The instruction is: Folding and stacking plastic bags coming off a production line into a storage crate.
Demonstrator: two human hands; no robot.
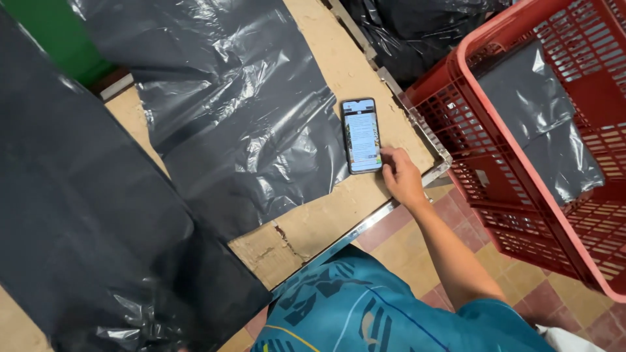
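- Teal shirt (365, 313) fills the bottom edge, nearest the lens.
- Right hand (401, 176) rests on the wooden table (313, 225), fingers loosely curled, thumb tip touching the phone (362, 135).
- Phone lies left of that hand, long axis pointing away.
- Left hand is out of view.

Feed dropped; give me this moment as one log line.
right hand: fingertips at phone, screen lit | left hand: not in view | table: black plastic sheets | red basket: grey packets
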